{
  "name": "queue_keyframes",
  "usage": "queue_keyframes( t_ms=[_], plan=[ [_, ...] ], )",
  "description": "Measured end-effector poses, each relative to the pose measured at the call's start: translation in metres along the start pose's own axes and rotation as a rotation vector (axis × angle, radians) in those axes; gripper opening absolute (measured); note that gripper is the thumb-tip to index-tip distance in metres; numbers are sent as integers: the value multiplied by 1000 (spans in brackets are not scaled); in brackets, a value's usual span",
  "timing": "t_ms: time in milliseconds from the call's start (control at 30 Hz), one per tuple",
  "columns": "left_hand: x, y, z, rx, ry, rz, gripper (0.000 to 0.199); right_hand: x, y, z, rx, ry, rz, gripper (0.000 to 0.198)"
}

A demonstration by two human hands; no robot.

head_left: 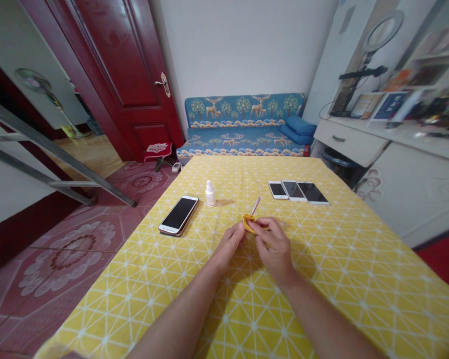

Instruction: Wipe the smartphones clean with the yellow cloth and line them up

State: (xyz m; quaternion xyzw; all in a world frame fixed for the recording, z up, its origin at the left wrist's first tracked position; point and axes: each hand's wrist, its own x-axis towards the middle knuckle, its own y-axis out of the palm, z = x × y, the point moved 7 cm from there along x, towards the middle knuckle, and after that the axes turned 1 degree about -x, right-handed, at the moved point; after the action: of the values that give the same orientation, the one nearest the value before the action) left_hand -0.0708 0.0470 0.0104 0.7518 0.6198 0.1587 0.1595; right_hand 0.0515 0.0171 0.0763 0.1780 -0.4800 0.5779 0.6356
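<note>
Two hands (230,242) (279,247) pinch one orange cloth (249,225); one bottle (210,194) stands left; three phones (294,190) right.

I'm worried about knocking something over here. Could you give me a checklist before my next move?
1. Yellow cloth held: ok, left hand and right hand are both on it.
2. Thin pale item fully gripped: cannot tell, fingers and cloth hide its near end.
3. White bottle upright: ok, apart from both hands.
4. Bottle cap tight: cannot tell.
5. Left-side phone clear of the bottle: ok, a gap shows.
6. Three phones spaced apart: not ok, they sit close together.
</note>
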Motion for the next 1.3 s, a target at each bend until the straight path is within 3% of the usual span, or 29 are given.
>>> queue_keyframes(
  t_ms=[133,300,400,600,833,1100,1300],
  plan=[
    [-5,15,-15,-52,-12,93,36,0,-7,-10,-7,83,-87,50],
    [-8,21,-21,296,15,156,35,1,-17,-15,-34,109,-157,47],
    [-9,21,-13,349,-27,214,32,3,-23,-14,-58,110,-192,45],
    [-10,21,2,99,-164,236,44,1,-29,-34,-111,229,-231,40],
    [-14,27,2,-230,-280,214,52,-4,-21,-56,-178,338,-105,31],
    [-14,31,-3,-435,-294,222,53,-11,-43,-71,-98,528,-369,32],
    [-14,34,3,-389,-349,244,55,-4,-36,-57,-120,367,-268,33]
  ],
)
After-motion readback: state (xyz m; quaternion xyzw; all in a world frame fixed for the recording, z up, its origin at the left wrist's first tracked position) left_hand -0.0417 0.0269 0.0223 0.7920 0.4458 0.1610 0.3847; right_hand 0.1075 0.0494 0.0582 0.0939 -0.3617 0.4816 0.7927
